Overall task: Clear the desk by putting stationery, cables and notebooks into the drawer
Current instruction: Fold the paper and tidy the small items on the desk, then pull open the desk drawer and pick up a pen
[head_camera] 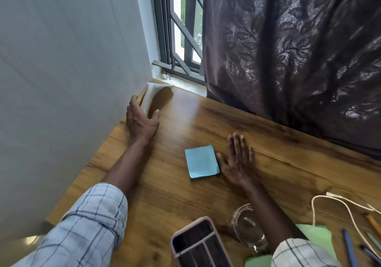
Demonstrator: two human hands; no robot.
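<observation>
A brown-covered notebook [159,99] is tipped up on its edge in the desk's far left corner, against the wall, its white pages showing. My left hand [141,120] grips its near end, fingers on the wall side and thumb on the cover. A blue pad of sticky notes [201,162] lies flat mid-desk. My right hand [238,160] rests palm down on the wood just right of the pad, fingers spread, the thumb touching the pad's edge. A white cable [338,201] curls at the right, with several pencils and pens [349,246] near it. No drawer is in view.
A phone in a pink case [199,244] lies at the near edge. Beside it a clear glass jar [247,227] stands under my right forearm, with green paper [315,237] behind. A dark curtain [299,50] hangs along the far edge; a window [181,29] sits by the wall.
</observation>
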